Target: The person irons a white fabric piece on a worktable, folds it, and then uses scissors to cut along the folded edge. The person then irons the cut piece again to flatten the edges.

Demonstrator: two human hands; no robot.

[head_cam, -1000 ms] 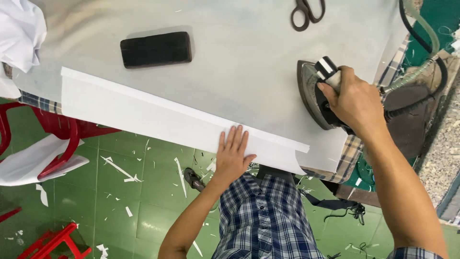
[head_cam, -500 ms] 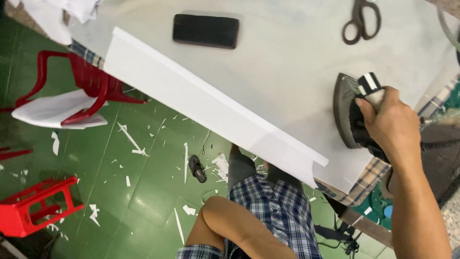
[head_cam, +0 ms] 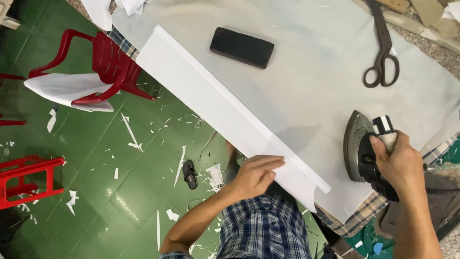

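Note:
A long folded strip of white fabric (head_cam: 211, 96) hangs over the near edge of the table (head_cam: 306, 62). My left hand (head_cam: 255, 175) touches the strip near its lower right end, fingers curled against the overhanging fabric. My right hand (head_cam: 401, 163) grips the handle of a dark electric iron (head_cam: 360, 146) that rests flat on the table's white cover at the right. The iron stands apart from the strip, a short way to its right.
A black rectangular block (head_cam: 242, 47) lies on the table behind the strip. Dark scissors (head_cam: 382, 60) lie at the back right. Red plastic chairs (head_cam: 103, 62) with white cloth stand left, and a red stool (head_cam: 26, 181). White scraps litter the green floor (head_cam: 124, 187).
The view has swung so the table sits further right. My left hand, out of sight half a second ago, has come back up onto the strip's near edge. The iron stays in my right hand.

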